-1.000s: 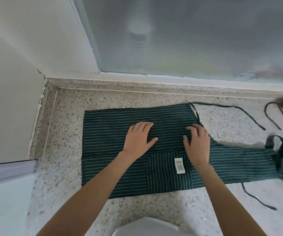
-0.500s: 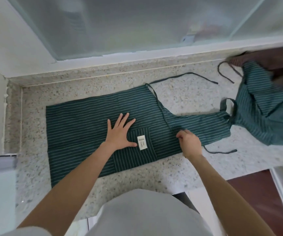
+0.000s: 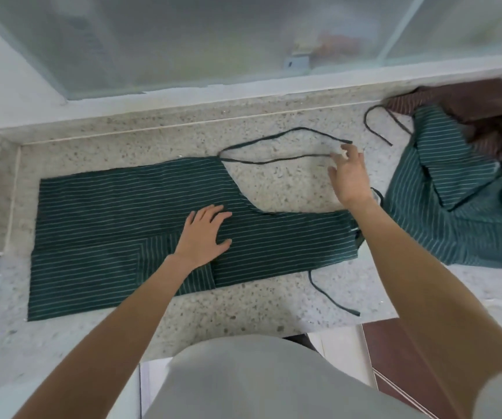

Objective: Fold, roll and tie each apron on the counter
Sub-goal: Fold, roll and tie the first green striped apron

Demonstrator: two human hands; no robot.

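Note:
A dark green striped apron [image 3: 116,213] lies folded lengthwise and flat on the speckled stone counter [image 3: 273,297]. My left hand [image 3: 204,234] presses flat on its middle, fingers straight. Two thin waist ties [image 3: 277,161] run from the apron's far edge toward the right. My right hand [image 3: 349,173] is at their far ends, fingers loosely spread, touching or just above the nearer tie. Another tie [image 3: 331,294] trails off the near edge.
A lighter green striped apron [image 3: 455,201] lies crumpled at the right, with a brown one [image 3: 485,116] behind it. A frosted window [image 3: 213,40] and its sill run along the back. The counter's front edge is at my waist.
My right hand left the apron's bib and moved up and right to the tie ends. My left hand slid a little right on the cloth. The view shifted right.

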